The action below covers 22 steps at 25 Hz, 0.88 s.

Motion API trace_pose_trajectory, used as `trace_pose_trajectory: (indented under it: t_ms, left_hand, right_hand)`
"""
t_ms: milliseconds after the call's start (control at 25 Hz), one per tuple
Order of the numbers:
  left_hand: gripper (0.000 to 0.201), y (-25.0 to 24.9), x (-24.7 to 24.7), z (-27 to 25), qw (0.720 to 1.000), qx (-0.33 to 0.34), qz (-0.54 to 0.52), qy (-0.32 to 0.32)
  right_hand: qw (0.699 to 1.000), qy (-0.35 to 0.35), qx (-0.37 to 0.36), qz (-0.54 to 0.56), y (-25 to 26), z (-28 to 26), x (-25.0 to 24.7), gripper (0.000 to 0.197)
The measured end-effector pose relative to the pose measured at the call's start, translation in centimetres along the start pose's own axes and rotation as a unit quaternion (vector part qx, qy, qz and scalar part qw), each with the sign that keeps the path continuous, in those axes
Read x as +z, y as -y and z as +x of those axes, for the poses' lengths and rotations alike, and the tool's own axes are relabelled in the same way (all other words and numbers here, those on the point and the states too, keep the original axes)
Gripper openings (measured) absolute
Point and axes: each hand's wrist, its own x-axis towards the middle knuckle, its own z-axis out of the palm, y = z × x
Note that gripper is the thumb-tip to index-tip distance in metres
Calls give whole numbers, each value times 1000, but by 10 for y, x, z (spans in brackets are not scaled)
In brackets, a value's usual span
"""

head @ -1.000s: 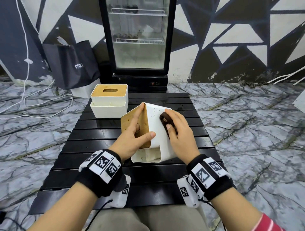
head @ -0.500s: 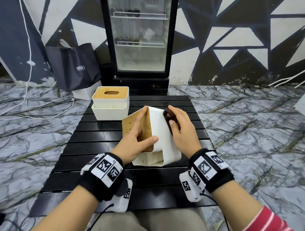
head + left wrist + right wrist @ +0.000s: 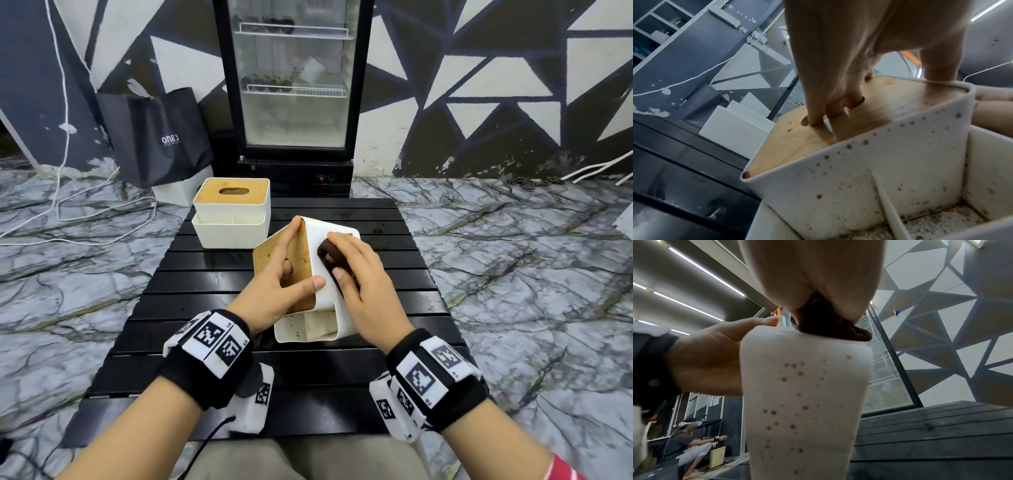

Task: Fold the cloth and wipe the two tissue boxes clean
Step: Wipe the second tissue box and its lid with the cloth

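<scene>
A white tissue box (image 3: 329, 294) with a wooden lid stands tipped on its side at the middle of the black slatted table (image 3: 212, 281), speckled with brown spots (image 3: 793, 402). My left hand (image 3: 284, 284) grips it, fingers hooked into the lid slot (image 3: 838, 110) and thumb on the white side. My right hand (image 3: 356, 274) presses a folded dark brown cloth (image 3: 329, 253) against the box's white face, near its upper part. The cloth (image 3: 830, 324) sits bunched under the fingers at the box's top edge. A second tissue box (image 3: 233, 212) stands upright at the table's back left.
A glass-door fridge (image 3: 294, 85) stands behind the table. A black paper bag (image 3: 161, 137) leans at the back left, with white cables (image 3: 85, 212) on the marble floor. Another person (image 3: 686, 439) sits far off in the right wrist view.
My right hand with the cloth has shifted slightly along the box's white face. The left hand keeps the same grip on the lid. The view has drifted a little.
</scene>
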Motion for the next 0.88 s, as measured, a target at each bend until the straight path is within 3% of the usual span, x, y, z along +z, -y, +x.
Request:
trace_pose_trajectory:
  t_ms: [360, 880]
  left_hand:
    - [89, 1, 0, 4, 1000, -11, 9, 4]
    - [91, -4, -4, 8, 1000, -21, 17, -14]
  right_hand:
    - [999, -24, 32, 18, 2, 28, -2, 45]
    - [999, 6, 27, 27, -1, -25, 3, 43]
